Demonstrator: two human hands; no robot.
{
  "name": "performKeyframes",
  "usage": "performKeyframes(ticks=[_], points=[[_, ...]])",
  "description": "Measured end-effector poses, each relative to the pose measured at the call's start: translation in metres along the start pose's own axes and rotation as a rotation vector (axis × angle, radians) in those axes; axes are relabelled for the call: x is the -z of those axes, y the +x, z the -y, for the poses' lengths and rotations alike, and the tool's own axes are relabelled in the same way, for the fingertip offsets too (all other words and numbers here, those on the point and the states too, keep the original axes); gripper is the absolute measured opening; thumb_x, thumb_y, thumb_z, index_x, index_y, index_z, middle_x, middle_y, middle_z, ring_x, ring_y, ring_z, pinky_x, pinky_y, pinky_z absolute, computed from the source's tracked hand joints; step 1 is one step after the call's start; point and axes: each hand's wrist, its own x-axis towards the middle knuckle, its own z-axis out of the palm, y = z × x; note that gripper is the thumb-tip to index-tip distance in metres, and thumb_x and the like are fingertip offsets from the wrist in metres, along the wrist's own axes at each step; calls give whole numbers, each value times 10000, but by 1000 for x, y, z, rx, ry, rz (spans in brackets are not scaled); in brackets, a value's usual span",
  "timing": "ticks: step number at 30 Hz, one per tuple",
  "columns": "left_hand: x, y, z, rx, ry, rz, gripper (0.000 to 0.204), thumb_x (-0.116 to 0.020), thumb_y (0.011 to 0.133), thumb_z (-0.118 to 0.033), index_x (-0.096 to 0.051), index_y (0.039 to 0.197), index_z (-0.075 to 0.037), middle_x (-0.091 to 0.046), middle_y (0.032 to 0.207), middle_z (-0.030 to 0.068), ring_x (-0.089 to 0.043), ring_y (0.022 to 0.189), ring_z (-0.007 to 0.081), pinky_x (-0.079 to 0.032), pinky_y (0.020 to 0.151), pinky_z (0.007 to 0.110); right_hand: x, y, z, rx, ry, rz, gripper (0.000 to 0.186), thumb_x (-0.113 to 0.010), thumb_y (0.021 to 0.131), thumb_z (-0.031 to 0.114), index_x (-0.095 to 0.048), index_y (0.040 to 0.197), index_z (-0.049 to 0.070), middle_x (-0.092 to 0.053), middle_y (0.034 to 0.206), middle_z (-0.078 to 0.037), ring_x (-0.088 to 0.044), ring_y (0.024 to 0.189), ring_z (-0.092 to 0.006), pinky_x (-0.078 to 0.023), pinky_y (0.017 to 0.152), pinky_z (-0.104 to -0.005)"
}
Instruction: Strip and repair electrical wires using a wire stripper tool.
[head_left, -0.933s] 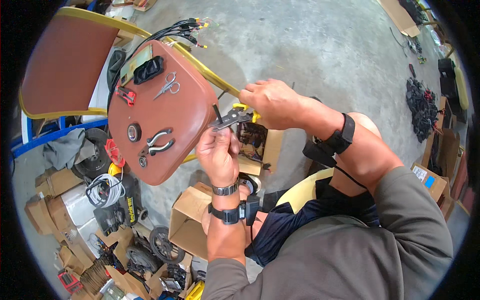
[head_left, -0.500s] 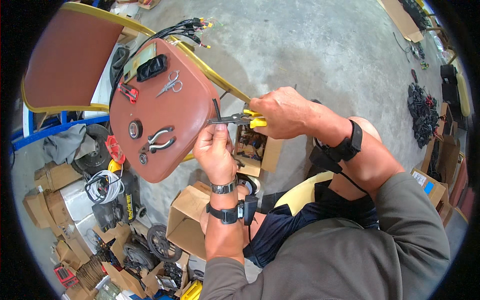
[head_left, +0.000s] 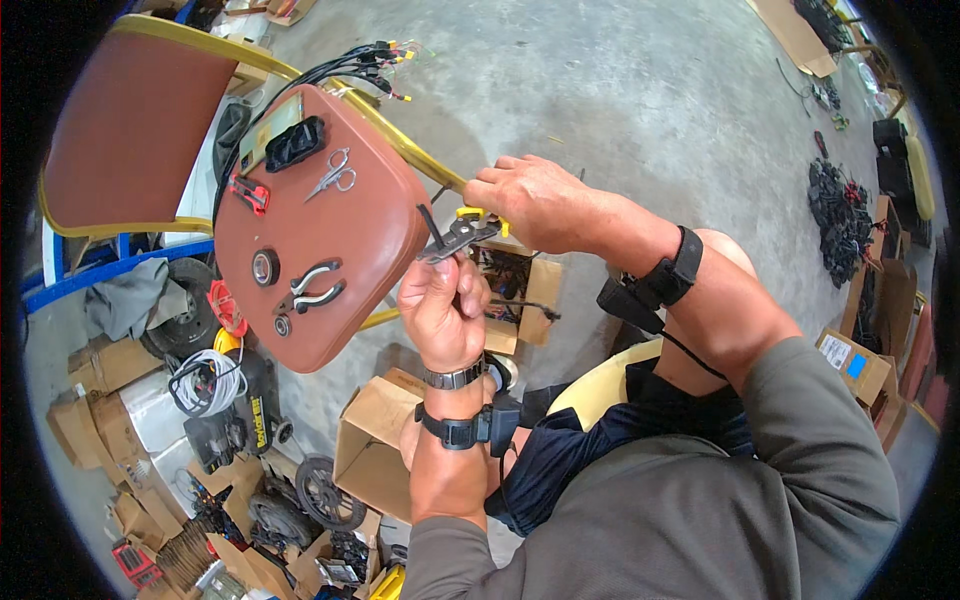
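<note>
Beside the brown seat (head_left: 365,225), right hand (head_left: 535,205) clamps yellow-handled dark pliers (head_left: 462,236), left hand (head_left: 440,312) pinches thin black cable (head_left: 431,226).

Head fisheye — wide, facing down, near left hand (head_left: 440,312), right hand (head_left: 528,205)

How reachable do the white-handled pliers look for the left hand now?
Probably yes, once free: the left hand appears to pinch a black cable, but nothing visible blocks its way across the seat to the pliers.
</note>
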Motion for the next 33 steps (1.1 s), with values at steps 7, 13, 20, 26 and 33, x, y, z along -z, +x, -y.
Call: performKeyframes(ticks=[7,13,20,26,33], points=[[3,8,0,-269,560,-395,123,-664,989,-124,-664,952,-7,-588,724,17,-472,540,92,-372,476,231,20,-4,25,-228,31,169,311,-715,828,324,-682,889,22,-715,793,-194,-711,788,-389,-564,718,-464],[5,4,-1,-174,505,-333,125,-651,992,-111,-635,904,-23,-529,678,-14,-407,507,59,-304,450,240,21,-11,27,-249,15,268,319,-722,829,334,-678,918,31,-719,797,-192,-716,798,-391,-568,730,-455],[-3,-2,0,-58,184,-112,128,-634,997,-130,-607,907,-44,-441,645,-8,-335,493,90,-260,452,253,8,-10,7,-146,31,116,252,-734,768,90,-618,987,45,-683,888,-140,-684,894,-372,-539,744,-483],[-6,-4,-1,44,-40,5,138,-689,961,-120,-634,939,5,-515,676,30,-381,516,88,-296,468,246,-3,0,0,22,121,-36,275,-691,747,15,-607,1005,62,-658,956,-111,-636,976,-353,-514,817,-461],[4,1,-4,-1,86,-51,131,-649,989,-139,-645,1011,-9,-530,699,35,-413,520,100,-335,475,241,-1,2,5,-42,45,9,254,-728,769,118,-625,992,52,-665,926,-128,-652,949,-361,-525,800,-464]])
